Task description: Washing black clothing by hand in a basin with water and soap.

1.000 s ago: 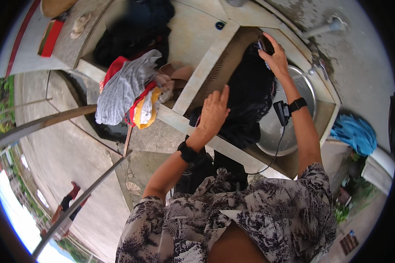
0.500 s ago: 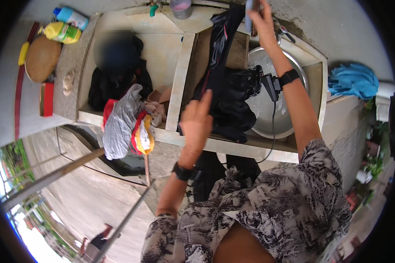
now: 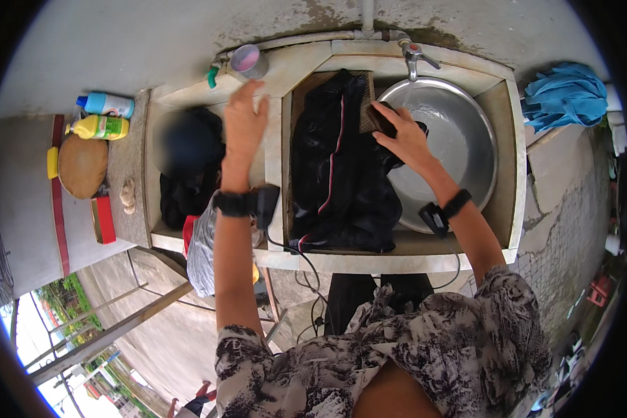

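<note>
A wet black garment (image 3: pixel 320 160) with a pink stripe lies spread over a textured brown board (image 3: pixel 366 104) in the sink's middle section. Over its upper right part, my right hand (image 3: pixel 409 143) is closed around a dark brown scrub brush (image 3: pixel 383 118). My left hand (image 3: pixel 245 125) is raised over the divider side of the left basin, fingers apart and holding nothing. Just beyond its fingertips stands a grey cup (image 3: pixel 249 64) with something pink in it. To the right, water runs from a tap (image 3: pixel 412 59) into a round metal basin (image 3: pixel 460 153).
Dark clothes (image 3: pixel 195 139) lie in the left basin, and a grey cloth (image 3: pixel 202 251) hangs over its front edge. Yellow (image 3: pixel 101 127) and blue (image 3: pixel 108 104) bottles are at the left beside a round wooden board (image 3: pixel 82 166). A blue cloth bundle (image 3: pixel 563 97) hangs at the right.
My left hand has left the garment and moved up and left toward the cup. My right hand has come down toward the garment, which now lies flatter on the board.
</note>
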`<act>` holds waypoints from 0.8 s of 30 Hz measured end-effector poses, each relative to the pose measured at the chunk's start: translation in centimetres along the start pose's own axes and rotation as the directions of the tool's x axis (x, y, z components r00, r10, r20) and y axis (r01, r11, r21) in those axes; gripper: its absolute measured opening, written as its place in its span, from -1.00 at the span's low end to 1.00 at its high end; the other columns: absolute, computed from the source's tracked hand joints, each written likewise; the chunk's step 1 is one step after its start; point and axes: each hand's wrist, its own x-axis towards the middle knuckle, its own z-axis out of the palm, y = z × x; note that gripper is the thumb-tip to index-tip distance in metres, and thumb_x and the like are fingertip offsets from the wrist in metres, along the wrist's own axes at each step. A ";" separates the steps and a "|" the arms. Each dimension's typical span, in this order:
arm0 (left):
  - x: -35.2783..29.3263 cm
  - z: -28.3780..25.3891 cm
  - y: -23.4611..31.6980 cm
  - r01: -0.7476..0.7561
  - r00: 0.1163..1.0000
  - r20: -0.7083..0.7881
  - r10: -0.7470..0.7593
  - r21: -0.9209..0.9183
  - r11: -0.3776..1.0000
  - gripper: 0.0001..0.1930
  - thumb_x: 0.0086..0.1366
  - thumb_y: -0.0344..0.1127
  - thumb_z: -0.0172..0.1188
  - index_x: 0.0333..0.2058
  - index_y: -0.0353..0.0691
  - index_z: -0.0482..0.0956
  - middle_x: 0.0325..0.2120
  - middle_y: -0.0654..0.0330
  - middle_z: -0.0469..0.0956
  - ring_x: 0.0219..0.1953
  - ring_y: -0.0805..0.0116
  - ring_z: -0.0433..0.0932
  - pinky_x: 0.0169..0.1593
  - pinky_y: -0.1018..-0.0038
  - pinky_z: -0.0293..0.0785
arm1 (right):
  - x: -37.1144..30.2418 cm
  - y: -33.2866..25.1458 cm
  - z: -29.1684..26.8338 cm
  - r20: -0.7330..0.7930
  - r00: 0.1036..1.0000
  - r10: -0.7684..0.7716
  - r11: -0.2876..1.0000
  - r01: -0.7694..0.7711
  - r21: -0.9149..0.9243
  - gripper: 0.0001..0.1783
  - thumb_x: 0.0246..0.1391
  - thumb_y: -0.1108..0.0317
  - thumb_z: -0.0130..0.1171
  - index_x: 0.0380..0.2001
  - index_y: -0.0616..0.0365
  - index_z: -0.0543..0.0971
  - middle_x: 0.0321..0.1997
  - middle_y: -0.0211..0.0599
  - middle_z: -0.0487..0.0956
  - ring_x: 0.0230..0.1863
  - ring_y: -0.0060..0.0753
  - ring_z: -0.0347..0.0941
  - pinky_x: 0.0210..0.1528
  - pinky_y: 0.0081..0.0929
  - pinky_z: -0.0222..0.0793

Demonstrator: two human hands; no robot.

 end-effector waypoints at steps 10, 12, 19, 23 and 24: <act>6.2 4.9 -9.9 0.066 0.981 0.159 -0.115 0.284 0.957 -0.67 0.16 -0.29 0.23 -0.09 -0.20 0.50 -0.26 -0.03 0.61 -0.18 -0.06 0.58 -0.11 0.17 0.47 | -10.6 9.0 -3.6 -0.034 0.893 0.449 0.890 -0.443 0.112 -0.31 -0.13 0.15 0.30 0.18 -0.23 0.42 -0.15 -0.12 0.46 -0.19 -0.11 0.50 -0.12 -0.30 0.39; 6.5 5.6 -9.7 0.055 0.982 0.163 -0.096 0.242 0.969 -0.71 0.19 -0.26 0.21 -0.13 -0.22 0.50 -0.29 -0.06 0.61 -0.24 -0.08 0.59 -0.16 0.15 0.48 | -12.4 10.7 -3.7 -0.052 0.870 0.490 0.871 -0.486 0.072 -0.30 -0.14 0.15 0.30 0.18 -0.23 0.42 -0.16 -0.13 0.46 -0.20 -0.10 0.50 -0.12 -0.30 0.39; 7.2 2.6 -10.9 -0.164 0.983 0.126 0.131 0.308 0.937 -0.62 -0.09 -0.22 0.47 -0.38 -0.19 0.46 -0.48 0.12 0.49 -0.34 0.05 0.45 -0.18 0.20 0.34 | -13.9 10.5 -2.8 -0.007 0.871 0.492 0.870 -0.491 0.044 -0.30 -0.13 0.15 0.29 0.18 -0.27 0.40 -0.15 -0.13 0.46 -0.16 -0.07 0.49 -0.09 -0.29 0.40; 5.8 3.2 -4.6 -0.096 0.986 -0.103 0.128 0.276 0.957 -0.51 -0.19 -0.14 0.54 -0.47 -0.19 0.37 -0.48 0.17 0.39 -0.40 0.12 0.36 -0.21 0.21 0.30 | -14.0 11.7 -2.5 -0.058 0.871 0.487 0.870 -0.490 -0.048 -0.26 -0.12 0.16 0.28 0.21 -0.31 0.35 -0.08 -0.13 0.43 -0.07 -0.06 0.46 -0.05 -0.23 0.40; 3.8 3.9 -3.0 -0.090 0.991 -0.081 0.104 0.155 0.984 -0.51 -0.13 -0.10 0.52 -0.45 -0.21 0.37 -0.45 0.14 0.39 -0.39 0.14 0.36 -0.20 0.22 0.30 | -13.7 12.2 -2.2 -0.052 0.875 0.481 0.874 -0.483 -0.049 -0.26 -0.12 0.16 0.28 0.21 -0.31 0.35 -0.08 -0.13 0.43 -0.07 -0.06 0.46 -0.05 -0.23 0.40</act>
